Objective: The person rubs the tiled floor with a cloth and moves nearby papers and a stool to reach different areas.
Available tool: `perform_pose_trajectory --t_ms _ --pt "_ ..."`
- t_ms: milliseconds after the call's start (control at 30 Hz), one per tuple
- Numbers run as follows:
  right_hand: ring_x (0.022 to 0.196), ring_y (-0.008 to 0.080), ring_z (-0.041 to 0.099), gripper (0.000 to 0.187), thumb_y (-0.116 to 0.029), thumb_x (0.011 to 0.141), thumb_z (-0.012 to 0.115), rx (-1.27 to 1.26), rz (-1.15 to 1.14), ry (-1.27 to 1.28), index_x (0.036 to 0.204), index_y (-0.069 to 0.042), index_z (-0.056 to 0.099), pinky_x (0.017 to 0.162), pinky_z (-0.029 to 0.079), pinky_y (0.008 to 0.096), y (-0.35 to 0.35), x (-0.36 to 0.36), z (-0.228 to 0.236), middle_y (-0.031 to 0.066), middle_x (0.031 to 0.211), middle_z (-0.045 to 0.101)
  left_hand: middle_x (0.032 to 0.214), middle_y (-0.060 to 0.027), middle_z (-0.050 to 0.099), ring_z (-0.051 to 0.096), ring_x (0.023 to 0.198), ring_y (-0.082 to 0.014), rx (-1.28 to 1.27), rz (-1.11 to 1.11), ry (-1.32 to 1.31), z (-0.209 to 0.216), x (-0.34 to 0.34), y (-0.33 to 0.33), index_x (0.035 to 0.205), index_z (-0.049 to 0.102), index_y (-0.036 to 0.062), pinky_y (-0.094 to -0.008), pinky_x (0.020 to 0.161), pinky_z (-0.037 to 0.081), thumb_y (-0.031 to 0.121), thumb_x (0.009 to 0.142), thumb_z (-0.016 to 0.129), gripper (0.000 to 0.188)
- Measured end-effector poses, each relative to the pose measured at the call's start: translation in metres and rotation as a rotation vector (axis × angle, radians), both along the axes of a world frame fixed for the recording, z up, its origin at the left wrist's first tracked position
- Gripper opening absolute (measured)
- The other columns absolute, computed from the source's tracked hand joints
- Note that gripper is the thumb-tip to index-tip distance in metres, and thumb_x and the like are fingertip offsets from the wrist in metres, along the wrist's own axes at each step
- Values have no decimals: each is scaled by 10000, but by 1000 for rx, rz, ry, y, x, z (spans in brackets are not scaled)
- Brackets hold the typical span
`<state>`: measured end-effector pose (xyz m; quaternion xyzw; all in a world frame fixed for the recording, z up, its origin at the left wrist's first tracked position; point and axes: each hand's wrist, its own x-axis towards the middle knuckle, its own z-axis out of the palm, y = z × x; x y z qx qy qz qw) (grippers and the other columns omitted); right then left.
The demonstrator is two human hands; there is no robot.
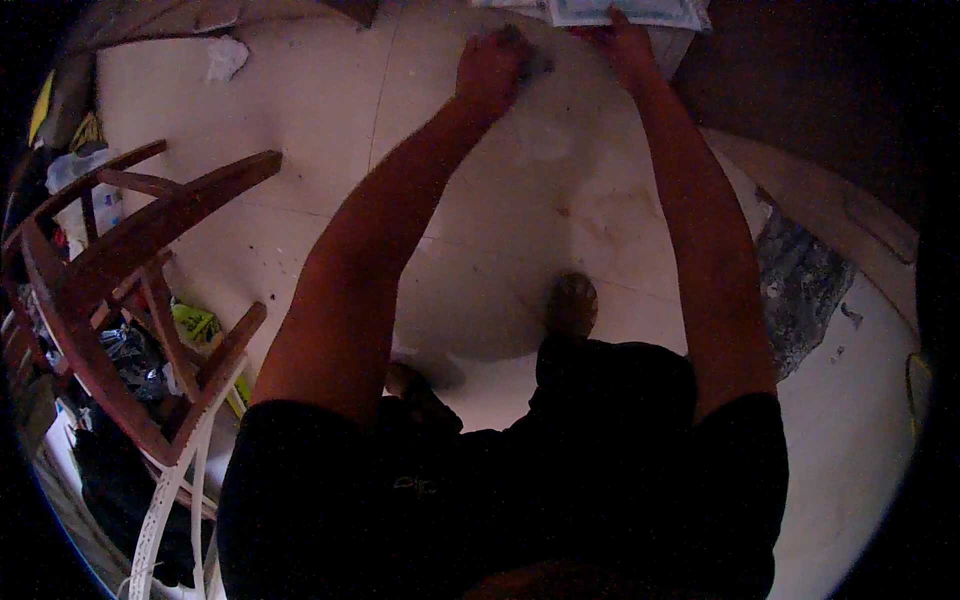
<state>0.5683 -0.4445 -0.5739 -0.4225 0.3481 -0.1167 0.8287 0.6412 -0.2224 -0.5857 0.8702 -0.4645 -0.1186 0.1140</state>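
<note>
Dark shirt (560, 480) fills the six o'clock edge, nearest my camera, with both forearms reaching up toward twelve. My left hand (492, 68) is curled into a fist pressing a small dark rag (538, 62) against the pale floor (330, 110) at about eleven-thirty. My right hand (622, 42) rests on a white packet (630, 12) at twelve; whether it grips I cannot tell. At nine o'clock a wooden chair (130, 270) lies tipped over.
</note>
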Motion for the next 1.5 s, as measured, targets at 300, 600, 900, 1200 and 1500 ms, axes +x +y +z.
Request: perform_pose_trajectory --t_ms 300,600,900,1200,1500 --pt "439 156 438 466 -404 998 459 -442 181 420 847 -13 663 458 379 343 -11 -4 5 68 580 560 1238 -50 599 519 1195 -253 -156 -20 22 4 9 -2 1135 643 204 -502 980 404 185 803 625 333" --pt "463 169 449 554 -506 983 417 -208 466 395 930 -25 687 466 367 317 -26 -20 51 61 585 558 1204 -108 589 492 1208 -308 -413 78 21 -23 -22 -10 1096 649 133 -457 977 435 149 749 686 349" --pt "719 226 488 527 -507 972 444 -244 413 431 1118 -22 590 659 410 377 -14 -26 69 96 886 551 1237 -168 558 473 1230 -336 -720 -42 -167 -35 -158 -114 1181 604 82 -441 982 439 158 843 540 352" --pt "938 276 533 586 -513 963 462 -220 381 484 1275 -19 509 834 457 434 1 -35 91 132 1141 556 1112 -81 612 579 1037 -275 -519 65 -91 -19 -33 -4 1102 646 145 -422 886 480 208 777 649 331" --pt "824 246 559 400 -373 960 524 -187 396 431 1157 -28 569 762 495 403 -14 -66 60 129 971 593 1088 -62 656 622 958 -267 227 345 -457 -3 90 240 1214 610 125 -388 868 486 147 839 601 376"
